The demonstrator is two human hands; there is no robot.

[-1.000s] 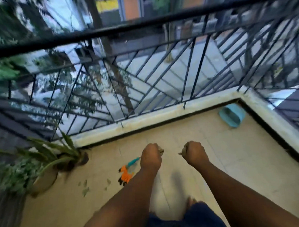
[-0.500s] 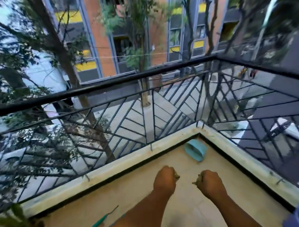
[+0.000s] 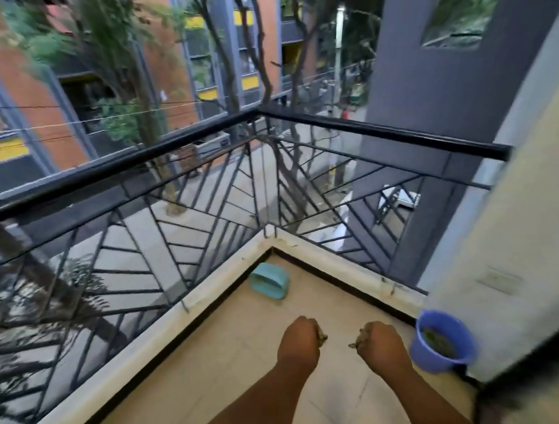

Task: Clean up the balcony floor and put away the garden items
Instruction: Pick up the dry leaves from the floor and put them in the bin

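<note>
While both hands, the left hand (image 3: 298, 344) and right hand (image 3: 380, 343), stay fisted around what look like dry leaf scraps, they should reach over the purple bucket (image 3: 442, 341) by the floor's right edge before loosening. Farther off, a teal dustpan (image 3: 270, 280) lies in the far corner.

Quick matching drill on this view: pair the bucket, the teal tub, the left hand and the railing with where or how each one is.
Things:
1. bucket
2. teal tub
3. left hand
4. railing

States:
A. lying on its side in the floor's far corner
B. clenched on bits of debris
C. black, runs around the balcony edge
D. purple, by the wall on the right, green scraps inside

Pairs: 1-D, 2-A, 3-B, 4-C
</note>
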